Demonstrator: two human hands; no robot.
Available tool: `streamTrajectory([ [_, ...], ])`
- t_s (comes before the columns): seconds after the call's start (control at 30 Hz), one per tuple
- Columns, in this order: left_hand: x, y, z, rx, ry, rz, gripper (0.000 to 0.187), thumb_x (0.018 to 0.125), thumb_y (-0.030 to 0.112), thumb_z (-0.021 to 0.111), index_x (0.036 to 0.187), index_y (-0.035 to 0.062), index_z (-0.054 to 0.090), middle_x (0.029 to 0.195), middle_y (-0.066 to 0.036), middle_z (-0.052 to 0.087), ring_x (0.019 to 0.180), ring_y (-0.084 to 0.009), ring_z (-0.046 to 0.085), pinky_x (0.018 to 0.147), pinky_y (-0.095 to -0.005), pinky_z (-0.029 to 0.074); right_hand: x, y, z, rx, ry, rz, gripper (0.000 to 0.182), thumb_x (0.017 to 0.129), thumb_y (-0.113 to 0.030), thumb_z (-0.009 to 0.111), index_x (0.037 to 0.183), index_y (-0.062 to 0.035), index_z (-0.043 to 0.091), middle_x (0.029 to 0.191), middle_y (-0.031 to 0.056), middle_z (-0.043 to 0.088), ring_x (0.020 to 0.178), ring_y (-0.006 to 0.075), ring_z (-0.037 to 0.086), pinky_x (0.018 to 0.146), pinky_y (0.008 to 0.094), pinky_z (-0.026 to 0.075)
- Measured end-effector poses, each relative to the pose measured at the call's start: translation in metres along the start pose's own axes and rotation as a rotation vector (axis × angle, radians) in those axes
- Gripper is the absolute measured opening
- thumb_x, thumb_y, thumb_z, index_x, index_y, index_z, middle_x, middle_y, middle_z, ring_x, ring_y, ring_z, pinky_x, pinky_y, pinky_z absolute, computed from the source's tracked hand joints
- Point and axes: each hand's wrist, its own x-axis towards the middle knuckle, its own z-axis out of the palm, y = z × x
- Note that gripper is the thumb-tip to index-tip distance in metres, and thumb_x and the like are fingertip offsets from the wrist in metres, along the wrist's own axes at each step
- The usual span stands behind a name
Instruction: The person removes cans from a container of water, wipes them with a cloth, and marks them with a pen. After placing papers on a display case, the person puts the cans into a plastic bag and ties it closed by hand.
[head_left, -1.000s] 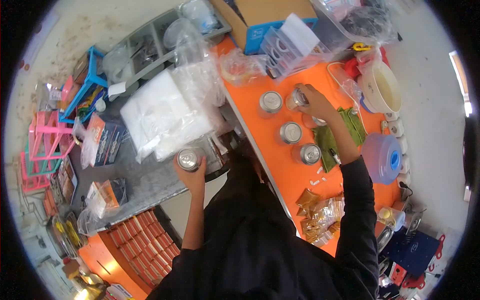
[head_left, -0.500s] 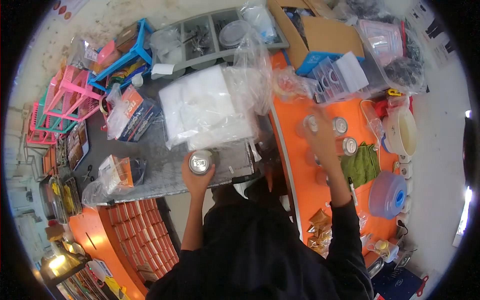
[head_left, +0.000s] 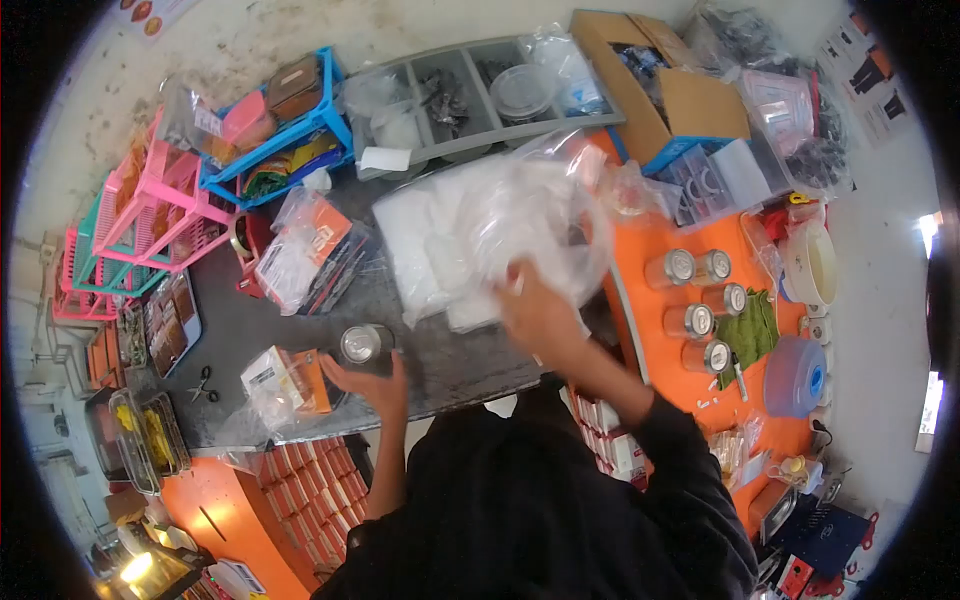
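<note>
A can with a silver pull-tab lid stands upright on the dark tabletop. My left hand is beside its near edge, fingers spread and not wrapped around it. Over the dark table's right part, my right hand is smeared by motion, its fingers curled at a crumpled clear plastic bag that is also blurred. The fingertips seem closed on the plastic. Beneath lies a stack of white plastic bags. Several clear cans with silver lids stand on the orange table to the right.
Left of the can sit a small orange-and-white box and scissors. A grey divided tray and a cardboard box line the back. A green cloth and a blue-lidded tub occupy the orange table.
My left hand has let go of the can, which now stands on the dark table. My right hand has moved left from the cans on the orange table to the plastic bag. The view has shifted.
</note>
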Motion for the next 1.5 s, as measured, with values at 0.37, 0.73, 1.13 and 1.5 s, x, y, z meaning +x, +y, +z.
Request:
streamTrajectory([
  [0.37,0.007,0.079,0.026,-0.091,-1.214,0.231,0.038,0.071,0.009,0.063,0.109,0.0099,0.055,0.104,-0.013,0.054,0.101,-0.0329,0.054,0.083,-0.0412,0.045,-0.058,-0.023,0.042,0.035,-0.390,0.076,0.021,0.078,-0.009,0.050,0.097,-0.0025,0.056,0.089,0.0181,0.060,0.079,0.0374,0.060,0.068,0.0471,0.047],
  [0.73,-0.023,0.125,-0.009,0.311,-0.587,0.448,0.046,0.071,0.023,0.072,0.113,0.0117,0.057,0.135,-0.018,0.038,0.131,-0.0351,0.030,0.104,-0.0599,0.018,-0.024,0.087,0.120,-0.215,-0.455,0.128,0.038,0.082,-0.020,0.053,0.115,-0.0017,0.053,0.100,0.0219,0.061,0.088,0.0360,0.061,0.071,0.0450,0.049],
  [1.13,-0.037,0.123,-0.007,0.479,-0.804,0.530,0.041,0.070,0.016,0.066,0.108,0.0034,0.056,0.110,-0.018,0.053,0.102,-0.0351,0.052,0.087,-0.0447,0.043,-0.041,0.081,0.080,-0.452,-0.568,-0.326,0.082,0.068,-0.036,0.073,0.138,-0.0138,0.035,0.138,0.0144,0.038,0.121,0.0295,0.042,0.093,0.0443,0.041],
  [1.5,-0.048,0.159,-0.061,0.449,-0.780,0.847,0.031,0.076,0.011,0.057,0.106,0.0055,0.060,0.114,-0.006,0.056,0.102,-0.0240,0.054,0.081,-0.0365,0.045,-0.036,0.045,0.093,-0.177,-0.441,-0.071,0.039,0.080,-0.036,0.049,0.091,-0.0003,0.062,0.095,0.0202,0.063,0.091,0.0321,0.061,0.078,0.0484,0.046],
])
